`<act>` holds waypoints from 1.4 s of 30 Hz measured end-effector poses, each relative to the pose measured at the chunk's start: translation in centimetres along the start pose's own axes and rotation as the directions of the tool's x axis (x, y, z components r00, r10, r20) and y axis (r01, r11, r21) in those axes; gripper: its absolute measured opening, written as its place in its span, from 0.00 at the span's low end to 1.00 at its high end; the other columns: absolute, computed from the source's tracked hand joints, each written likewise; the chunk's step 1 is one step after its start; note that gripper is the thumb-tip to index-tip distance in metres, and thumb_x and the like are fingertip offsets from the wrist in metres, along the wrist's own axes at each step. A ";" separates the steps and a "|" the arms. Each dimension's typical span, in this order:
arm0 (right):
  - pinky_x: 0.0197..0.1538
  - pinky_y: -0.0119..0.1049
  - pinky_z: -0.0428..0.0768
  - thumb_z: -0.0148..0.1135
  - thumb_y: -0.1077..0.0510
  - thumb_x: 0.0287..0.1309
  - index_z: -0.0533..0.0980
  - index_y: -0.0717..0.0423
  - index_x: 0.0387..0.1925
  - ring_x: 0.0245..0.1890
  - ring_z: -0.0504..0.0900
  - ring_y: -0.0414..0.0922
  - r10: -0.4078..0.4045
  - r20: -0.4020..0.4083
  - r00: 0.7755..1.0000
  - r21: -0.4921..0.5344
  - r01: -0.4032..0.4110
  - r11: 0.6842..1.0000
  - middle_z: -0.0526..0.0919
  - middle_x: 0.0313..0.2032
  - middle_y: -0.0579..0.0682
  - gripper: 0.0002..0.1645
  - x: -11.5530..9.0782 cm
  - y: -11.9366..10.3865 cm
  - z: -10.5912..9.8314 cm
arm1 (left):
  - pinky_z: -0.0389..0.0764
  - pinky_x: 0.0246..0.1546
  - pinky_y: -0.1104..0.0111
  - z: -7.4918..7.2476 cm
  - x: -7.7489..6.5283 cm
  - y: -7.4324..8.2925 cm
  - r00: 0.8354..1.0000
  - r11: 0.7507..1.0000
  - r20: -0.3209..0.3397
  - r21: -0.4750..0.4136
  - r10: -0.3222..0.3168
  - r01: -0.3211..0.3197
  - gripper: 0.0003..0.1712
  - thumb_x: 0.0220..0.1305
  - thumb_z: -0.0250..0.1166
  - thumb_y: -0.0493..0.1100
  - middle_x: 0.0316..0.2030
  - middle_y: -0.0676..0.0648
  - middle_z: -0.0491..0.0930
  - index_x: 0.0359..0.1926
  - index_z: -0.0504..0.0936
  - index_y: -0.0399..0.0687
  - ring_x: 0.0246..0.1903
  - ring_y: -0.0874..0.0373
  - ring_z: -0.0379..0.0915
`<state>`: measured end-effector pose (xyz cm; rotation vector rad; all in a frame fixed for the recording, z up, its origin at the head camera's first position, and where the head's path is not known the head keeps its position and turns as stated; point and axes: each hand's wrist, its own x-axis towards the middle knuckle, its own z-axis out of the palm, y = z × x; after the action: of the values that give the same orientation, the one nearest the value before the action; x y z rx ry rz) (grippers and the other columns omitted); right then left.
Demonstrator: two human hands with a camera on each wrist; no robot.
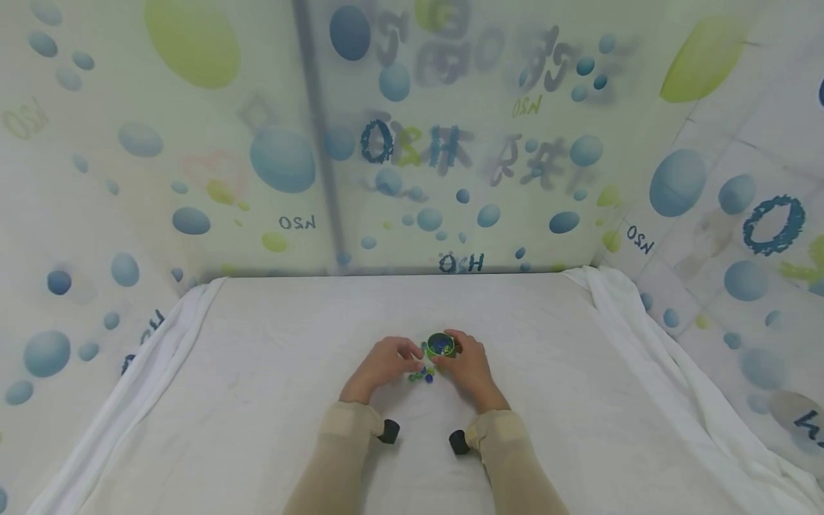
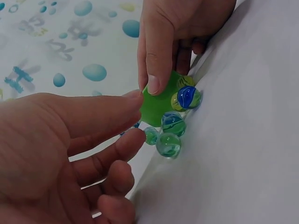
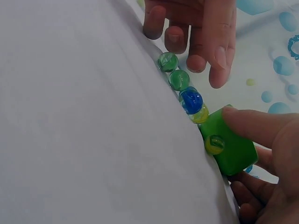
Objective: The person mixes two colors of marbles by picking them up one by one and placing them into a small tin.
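Observation:
My right hand [image 1: 468,363] grips a small green cup [image 1: 431,355], thumb on the near side and fingers round the far side. Blue and green marbles [image 1: 440,345] show inside the cup's round mouth in the head view. My left hand [image 1: 388,363] hovers just left of the cup, thumb and fingers loosely bent, no marble visible between the fingertips. Several glass marbles, among them a blue one [image 3: 191,101] and a green one [image 3: 179,80], lie on the cloth between the hands, in front of the cup. A yellow-green marble [image 3: 215,144] sits against the cup's side.
A white cloth [image 1: 270,372] covers the table, its folds bunched along the left and right edges. Behind stands a pale curtain [image 1: 412,236] printed with blue and green dots and letters. Black wrist cameras [image 1: 389,432] are strapped under both beige sleeves [image 1: 341,450].

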<state>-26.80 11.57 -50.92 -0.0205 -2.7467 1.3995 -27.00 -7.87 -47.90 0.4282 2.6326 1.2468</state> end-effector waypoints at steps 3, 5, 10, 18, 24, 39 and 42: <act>0.55 0.51 0.71 0.74 0.53 0.50 0.72 0.53 0.61 0.53 0.71 0.54 -0.001 -0.001 1.000 -0.003 0.001 1.000 0.77 0.52 0.55 0.36 -0.1 -0.1 0.0 | 0.74 0.33 0.63 -0.1 0.0 0.0 1.000 1.000 0.011 0.005 0.003 -0.003 0.08 0.57 0.71 0.45 0.33 0.52 0.78 0.37 0.84 0.52 0.33 0.56 0.72; 0.55 0.52 0.71 0.74 0.53 0.50 0.72 0.53 0.61 0.53 0.71 0.54 -0.002 -0.002 1.000 -0.006 0.002 1.000 0.77 0.51 0.55 0.36 -0.1 -0.1 0.0 | 0.74 0.33 0.63 -0.1 -0.1 -0.1 1.000 1.000 0.017 0.014 0.008 -0.008 0.08 0.57 0.71 0.45 0.33 0.51 0.78 0.37 0.84 0.51 0.33 0.56 0.72; 0.55 0.52 0.71 0.74 0.53 0.50 0.72 0.53 0.61 0.53 0.71 0.54 -0.002 0.000 1.000 -0.007 0.002 1.000 0.77 0.51 0.55 0.36 -0.1 -0.1 0.0 | 0.74 0.33 0.63 -0.4 -0.2 0.0 0.999 0.999 0.049 0.037 -0.008 0.006 0.08 0.56 0.72 0.44 0.33 0.52 0.79 0.37 0.85 0.51 0.32 0.56 0.72; 0.56 0.51 0.71 0.74 0.54 0.49 0.72 0.53 0.62 0.54 0.71 0.54 -0.002 0.008 1.000 0.017 0.002 1.000 0.76 0.52 0.55 0.37 -0.1 -0.1 -0.1 | 0.73 0.33 0.62 -0.6 -0.6 -0.1 0.995 0.998 0.102 0.067 -0.011 0.004 0.08 0.54 0.72 0.41 0.31 0.52 0.78 0.37 0.85 0.50 0.31 0.56 0.71; 0.56 0.51 0.71 0.74 0.54 0.49 0.72 0.53 0.62 0.54 0.71 0.54 -0.003 0.011 1.000 0.023 0.003 1.000 0.76 0.52 0.55 0.37 -0.1 0.0 -0.1 | 0.73 0.32 0.64 -0.6 -0.6 -0.4 0.992 0.996 0.122 0.093 -0.015 0.004 0.10 0.52 0.74 0.40 0.27 0.52 0.78 0.36 0.85 0.50 0.28 0.57 0.71; 0.55 0.51 0.71 0.74 0.53 0.50 0.72 0.52 0.62 0.54 0.71 0.54 0.013 0.011 1.000 0.007 -0.013 1.000 0.76 0.52 0.54 0.37 0.0 0.0 0.0 | 0.73 0.36 0.63 -0.5 -0.6 -0.5 0.992 0.987 0.127 0.159 0.008 -0.028 0.13 0.49 0.75 0.37 0.26 0.54 0.76 0.38 0.86 0.51 0.29 0.58 0.70; 0.55 0.50 0.71 0.74 0.53 0.50 0.72 0.52 0.62 0.54 0.71 0.54 0.017 0.012 1.000 0.009 -0.017 1.000 0.76 0.52 0.54 0.37 0.0 0.0 -0.1 | 0.72 0.36 0.63 -0.5 -0.5 -0.5 0.992 0.987 0.126 0.161 0.007 -0.027 0.13 0.49 0.75 0.37 0.26 0.53 0.76 0.38 0.86 0.51 0.28 0.58 0.70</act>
<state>-26.76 11.60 -50.86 -0.0352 -2.7562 1.4202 -26.73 -8.73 -47.99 0.5383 2.6373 0.9784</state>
